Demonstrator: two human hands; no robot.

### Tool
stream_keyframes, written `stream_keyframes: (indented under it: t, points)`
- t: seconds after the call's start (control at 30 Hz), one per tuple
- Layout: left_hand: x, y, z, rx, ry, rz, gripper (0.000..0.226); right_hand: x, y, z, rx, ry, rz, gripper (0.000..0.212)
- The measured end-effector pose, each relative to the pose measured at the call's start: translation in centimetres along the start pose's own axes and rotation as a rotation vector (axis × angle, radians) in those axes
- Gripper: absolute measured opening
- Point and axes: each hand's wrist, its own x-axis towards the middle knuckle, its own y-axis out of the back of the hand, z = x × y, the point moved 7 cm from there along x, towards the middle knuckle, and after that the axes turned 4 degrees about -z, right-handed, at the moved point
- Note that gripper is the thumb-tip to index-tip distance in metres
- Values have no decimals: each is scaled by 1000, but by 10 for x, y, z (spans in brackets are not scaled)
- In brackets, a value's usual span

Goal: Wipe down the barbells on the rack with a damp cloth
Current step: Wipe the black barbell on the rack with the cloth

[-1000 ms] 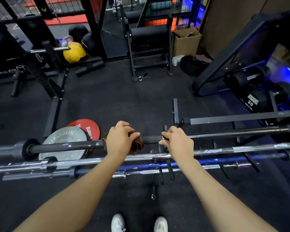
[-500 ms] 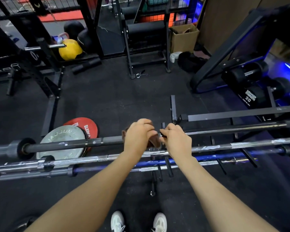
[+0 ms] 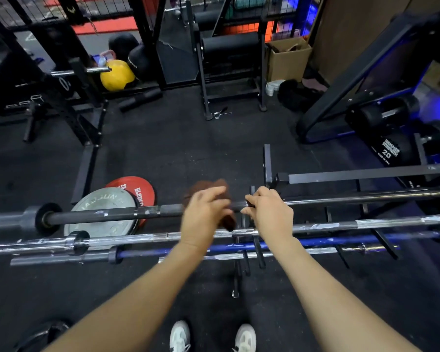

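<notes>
While right hand [image 3: 271,212] grips, left hand [image 3: 205,214] (blurred) lifted the cloth [image 3: 208,186].

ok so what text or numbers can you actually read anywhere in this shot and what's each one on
"HAMMER STRENGTH" and "20": end face of the black dumbbell; the small line beneath is too blurred to read.
"ELEIKO", partly cut off, and "25": red plate.
Raised lettering on the grey plate: upside down, not legible.
Barbells, cloth and cardboard box: no readable text.
</notes>
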Motion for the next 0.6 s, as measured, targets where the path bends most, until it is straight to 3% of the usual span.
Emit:
stream_keyframes:
  t: [0.07,0.17,0.23,0.4,0.47,0.6]
  points:
    - [3,-12,27,50,-178,-30,36,1,2,2,-11,-16,-6,29]
    - [-3,-18,0,57,-204,-180,53,3,2,6,18,-42,-20,31]
    - [-18,-7,-37,37,-144,-240,50,3,2,9,37,-63,-33,34]
    - [-49,45,-122,35,78,-138,34,3,1,8,85,-114,-16,37]
    - [-47,48,-117,39,120,-108,21,5,1,4,80,-144,-31,39]
    - [-19,18,-52,-5,18,-174,28,1,0,-21,-48,-142,-38,36]
